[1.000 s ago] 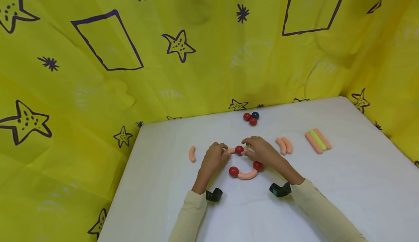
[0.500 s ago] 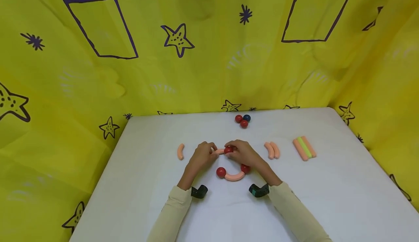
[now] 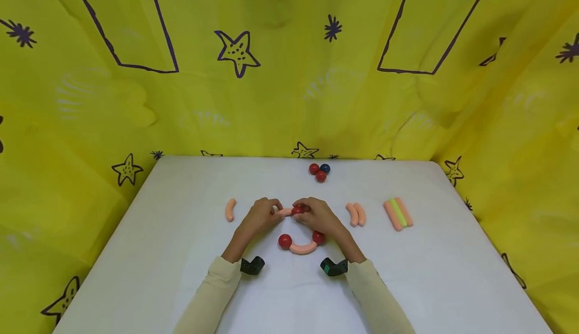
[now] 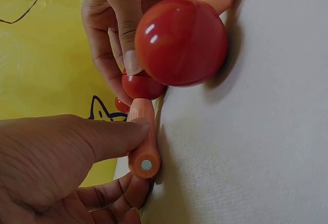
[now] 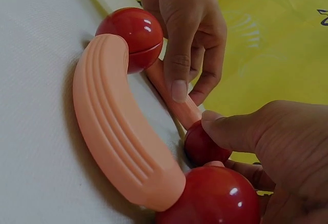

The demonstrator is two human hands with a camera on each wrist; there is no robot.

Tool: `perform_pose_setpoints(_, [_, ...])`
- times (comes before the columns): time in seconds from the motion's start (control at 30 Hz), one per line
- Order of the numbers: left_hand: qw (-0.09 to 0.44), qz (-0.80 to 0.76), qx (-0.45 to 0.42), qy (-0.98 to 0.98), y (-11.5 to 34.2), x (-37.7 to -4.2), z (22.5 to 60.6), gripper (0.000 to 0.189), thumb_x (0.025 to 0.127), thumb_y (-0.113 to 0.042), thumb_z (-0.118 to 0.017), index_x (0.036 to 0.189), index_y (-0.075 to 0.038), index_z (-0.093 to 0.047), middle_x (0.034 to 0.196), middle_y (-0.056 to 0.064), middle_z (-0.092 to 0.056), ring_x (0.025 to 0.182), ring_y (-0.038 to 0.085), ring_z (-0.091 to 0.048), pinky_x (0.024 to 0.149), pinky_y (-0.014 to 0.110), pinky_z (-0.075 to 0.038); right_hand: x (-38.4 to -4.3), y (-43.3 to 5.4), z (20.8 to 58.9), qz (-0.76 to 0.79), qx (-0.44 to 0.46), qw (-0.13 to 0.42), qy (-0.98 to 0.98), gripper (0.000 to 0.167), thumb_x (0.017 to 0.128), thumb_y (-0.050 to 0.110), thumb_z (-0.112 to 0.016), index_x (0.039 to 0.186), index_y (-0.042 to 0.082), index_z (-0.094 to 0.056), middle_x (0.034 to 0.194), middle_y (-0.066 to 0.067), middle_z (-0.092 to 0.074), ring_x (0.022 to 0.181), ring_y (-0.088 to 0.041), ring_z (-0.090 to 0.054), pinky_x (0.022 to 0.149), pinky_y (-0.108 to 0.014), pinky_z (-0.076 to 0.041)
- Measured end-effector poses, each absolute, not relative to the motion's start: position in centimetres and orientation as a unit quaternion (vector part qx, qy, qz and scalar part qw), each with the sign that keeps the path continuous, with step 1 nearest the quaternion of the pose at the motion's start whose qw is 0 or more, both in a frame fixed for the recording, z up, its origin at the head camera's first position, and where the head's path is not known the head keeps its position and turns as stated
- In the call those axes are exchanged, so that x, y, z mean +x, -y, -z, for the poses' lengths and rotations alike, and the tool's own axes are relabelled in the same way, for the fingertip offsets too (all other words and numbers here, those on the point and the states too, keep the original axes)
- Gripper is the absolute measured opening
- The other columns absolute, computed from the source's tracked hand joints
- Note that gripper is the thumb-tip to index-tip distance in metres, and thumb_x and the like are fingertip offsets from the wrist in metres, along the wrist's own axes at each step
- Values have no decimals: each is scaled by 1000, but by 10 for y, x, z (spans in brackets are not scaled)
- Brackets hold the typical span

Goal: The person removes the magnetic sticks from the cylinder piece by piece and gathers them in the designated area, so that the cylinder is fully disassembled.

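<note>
My left hand (image 3: 260,216) pinches a short peach magnetic rod (image 4: 142,142) between thumb and fingers. A pale round disc shows on the rod's near end in the left wrist view. At its other end sits a red ball (image 5: 205,144), gripped by the thumb and fingers of my right hand (image 3: 322,217). Nearer to me on the table lies a curved peach rod (image 3: 303,248) with a red ball (image 3: 285,241) at its left end. Another red ball (image 3: 318,237) is at its right end, partly behind my right hand in the head view.
Two red balls and a blue ball (image 3: 324,169) cluster at the back of the white table (image 3: 181,183). A lone curved peach rod (image 3: 230,210) lies left. To the right are two curved peach rods (image 3: 356,214) and a green rod (image 3: 398,212) between two straight peach ones. Yellow cloth stands behind.
My right fingers, spread around the red ball a second ago, have drawn in and grip it. The head view has turned, so the table's contents sit further left in it.
</note>
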State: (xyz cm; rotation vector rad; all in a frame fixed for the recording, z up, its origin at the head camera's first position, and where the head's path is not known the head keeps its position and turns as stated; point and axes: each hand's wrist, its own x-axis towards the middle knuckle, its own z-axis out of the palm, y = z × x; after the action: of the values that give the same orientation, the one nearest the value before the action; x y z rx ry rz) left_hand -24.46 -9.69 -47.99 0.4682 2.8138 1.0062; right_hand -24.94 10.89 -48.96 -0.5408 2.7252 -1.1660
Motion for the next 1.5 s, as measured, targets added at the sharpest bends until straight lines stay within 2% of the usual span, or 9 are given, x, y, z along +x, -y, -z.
perform_pose_setpoints(0.3, [59,-335,154,-927,108,-242,479,13,91,-21,-69,95,-9,-70,65,3,-52,71,16,-46,58,25,-37,-247,-98,493,393,-163,77,-902,31,90,23,-71,119,15,-68,103,-3,-65,90,-17,-55,81,-32,-49])
perform_pose_setpoints(0.67, [65,-355,167,-918,92,-247,484,11,91,-16,-68,97,-7,-68,66,2,-55,72,15,-48,59,24,-39,-248,-117,487,385,-159,77,-906,29,89,22,-73,117,16,-69,104,-2,-67,94,-16,-58,86,-36,-51])
perform_pose_setpoints(0.83, [66,-348,166,-920,90,-245,484,12,91,-16,-67,98,-7,-68,70,3,-55,71,15,-48,58,23,-39,-247,-118,488,392,-163,84,-902,29,89,23,-72,117,15,-68,107,-4,-68,97,-17,-60,88,-37,-53])
perform_pose_setpoints(0.97, [60,-337,165,-925,94,-247,484,14,92,-18,-67,99,-6,-68,68,2,-56,73,14,-47,60,23,-39,-250,-115,489,394,-173,80,-899,30,90,23,-72,118,13,-68,108,-5,-68,97,-18,-60,87,-38,-53])
perform_pose_setpoints(1.1, [55,-339,165,-925,92,-251,482,15,91,-19,-68,99,-6,-68,66,1,-54,71,14,-46,57,22,-37,-254,-118,487,387,-184,72,-901,30,90,22,-71,118,12,-67,109,-7,-68,98,-20,-61,88,-40,-53])
perform_pose_setpoints(1.2, [58,-340,164,-924,90,-252,482,13,90,-17,-68,99,-7,-68,66,1,-53,69,13,-46,55,21,-36,-255,-120,487,384,-187,69,-902,30,90,22,-71,118,12,-67,109,-7,-68,98,-20,-61,88,-40,-52])
perform_pose_setpoints(1.5, [69,-332,154,-928,92,-246,483,14,90,-16,-68,100,-7,-68,69,3,-54,71,14,-47,57,22,-38,-251,-117,490,394,-178,81,-898,30,90,22,-72,118,12,-67,109,-6,-68,95,-18,-59,87,-38,-52])
